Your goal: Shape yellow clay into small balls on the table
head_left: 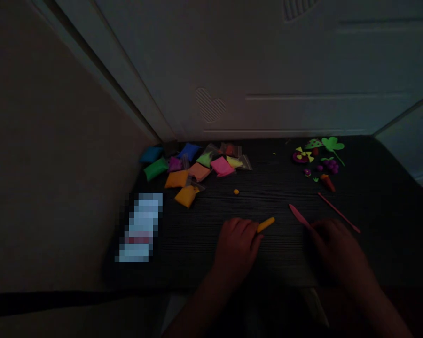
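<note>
Near the front middle of the dark table, my left hand [237, 241] is closed around one end of a yellow-orange clay roll [267, 224]. The roll's free end points right and slightly up. To its right, my right hand [333, 244] grips a pink plastic clay knife [299, 215], its blade pointing up and left, apart from the roll. A second thin pink modelling tool [339, 212] lies just beyond my right hand. Farther back, between the bags and the figures, rests a small yellow-orange clay ball [236, 192].
Several bags of coloured clay, among them a pink one [223, 166], lie at the back left. Small clay figures stand back right, including a green clover [332, 144] and purple grapes [330, 165]. A blurred-out phone-like screen [141, 227] is at left. A white panel [268, 70] rises behind.
</note>
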`<state>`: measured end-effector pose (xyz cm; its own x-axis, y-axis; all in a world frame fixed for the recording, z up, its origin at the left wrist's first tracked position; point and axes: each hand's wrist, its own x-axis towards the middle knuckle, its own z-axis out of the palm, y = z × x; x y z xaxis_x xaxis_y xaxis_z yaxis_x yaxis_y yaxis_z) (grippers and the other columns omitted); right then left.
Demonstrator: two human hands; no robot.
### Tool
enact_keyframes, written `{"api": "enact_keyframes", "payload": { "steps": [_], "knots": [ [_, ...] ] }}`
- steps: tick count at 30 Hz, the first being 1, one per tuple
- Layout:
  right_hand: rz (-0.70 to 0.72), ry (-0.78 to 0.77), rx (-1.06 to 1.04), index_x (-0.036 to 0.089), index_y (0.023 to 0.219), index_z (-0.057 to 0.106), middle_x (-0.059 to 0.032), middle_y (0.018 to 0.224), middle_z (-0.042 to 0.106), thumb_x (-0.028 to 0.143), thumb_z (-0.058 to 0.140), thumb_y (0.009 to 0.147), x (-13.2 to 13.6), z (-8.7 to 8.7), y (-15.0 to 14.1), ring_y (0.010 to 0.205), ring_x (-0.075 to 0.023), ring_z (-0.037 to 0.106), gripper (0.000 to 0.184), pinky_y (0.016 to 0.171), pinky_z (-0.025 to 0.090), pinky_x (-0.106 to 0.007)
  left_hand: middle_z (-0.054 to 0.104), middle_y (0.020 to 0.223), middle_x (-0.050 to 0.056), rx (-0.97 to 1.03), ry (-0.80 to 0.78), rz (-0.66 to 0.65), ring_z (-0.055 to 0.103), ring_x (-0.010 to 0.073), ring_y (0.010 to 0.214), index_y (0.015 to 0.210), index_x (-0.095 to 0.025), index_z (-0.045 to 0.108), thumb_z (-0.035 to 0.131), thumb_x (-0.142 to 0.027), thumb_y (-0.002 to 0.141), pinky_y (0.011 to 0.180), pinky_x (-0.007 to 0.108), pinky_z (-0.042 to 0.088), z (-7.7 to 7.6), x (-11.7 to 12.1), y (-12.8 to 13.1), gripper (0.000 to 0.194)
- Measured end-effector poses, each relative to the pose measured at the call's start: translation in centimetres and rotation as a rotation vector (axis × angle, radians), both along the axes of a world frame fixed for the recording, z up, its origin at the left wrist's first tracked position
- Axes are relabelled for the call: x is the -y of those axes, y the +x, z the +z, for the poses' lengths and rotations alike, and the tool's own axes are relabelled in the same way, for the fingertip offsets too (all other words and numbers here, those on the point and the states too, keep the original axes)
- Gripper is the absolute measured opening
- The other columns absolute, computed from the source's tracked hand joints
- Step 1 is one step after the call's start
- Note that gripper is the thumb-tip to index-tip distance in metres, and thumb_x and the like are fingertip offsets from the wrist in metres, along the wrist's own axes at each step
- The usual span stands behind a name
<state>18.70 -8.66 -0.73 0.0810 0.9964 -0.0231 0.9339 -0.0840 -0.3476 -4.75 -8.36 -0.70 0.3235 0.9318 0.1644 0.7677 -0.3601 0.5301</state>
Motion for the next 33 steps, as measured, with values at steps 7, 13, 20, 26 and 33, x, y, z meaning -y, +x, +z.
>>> {"api": "enact_keyframes", "payload": {
  "steps": [7,13,20,26,33],
  "knots": [
    [-0.077,-0.209,-0.051,0.021,0.084,0.052,-0.0058,0.083,0.061,0.040,0.039,0.084,0.2,0.7,-0.8,0.076,-0.0216,0.060,0.023,0.065,0.045,-0.034,0.063,0.092,0.002,0.042,0.068,0.034,0.051,0.0172,0.086,0.096,-0.019,0.054,0.043,-0.021,0.086,0.079,0.036,0.041,-0.4,0.2,0.5,0.015],
    [-0.148,-0.180,-0.200,0.023,0.087,0.048,-0.0032,0.078,0.064,0.042,0.041,0.083,0.8,1.4,-2.3,0.064,-0.0185,0.064,0.022,0.055,0.047,-0.029,0.063,0.090,0.001,0.014,0.044,0.033,0.050,0.0184,0.089,0.093,-0.020,0.055,0.044,-0.022,0.086,0.082,0.037,0.041,-0.4,0.0,0.6,0.013],
    [0.172,0.007,-0.338,0.021,0.105,0.049,-0.0054,0.097,0.066,0.028,0.037,0.087,2.4,1.2,-6.7,0.082,-0.0158,0.065,0.023,0.068,0.051,-0.026,0.063,0.098,0.002,0.082,0.016,0.076,0.050,0.0185,0.094,0.101,-0.019,0.054,0.050,-0.026,0.083,0.089,0.038,0.039,-0.5,0.0,0.3,0.019],
    [0.275,0.127,-0.248,0.019,0.103,0.055,-0.0068,0.092,0.067,0.025,0.040,0.086,2.7,-0.1,-6.5,0.080,-0.0173,0.064,0.023,0.071,0.052,-0.030,0.063,0.095,0.003,0.051,0.020,0.095,0.050,0.0188,0.092,0.094,-0.019,0.058,0.049,-0.026,0.083,0.087,0.039,0.039,-0.3,-0.2,0.4,0.016],
    [0.300,0.139,-0.179,0.018,0.101,0.055,-0.0065,0.088,0.067,0.025,0.039,0.087,2.7,-0.4,-6.6,0.076,-0.0171,0.064,0.023,0.069,0.051,-0.030,0.062,0.095,0.003,0.036,0.013,0.088,0.050,0.0183,0.092,0.094,-0.019,0.059,0.047,-0.026,0.084,0.087,0.038,0.040,-0.3,-0.2,0.4,0.017]
  ]
}}
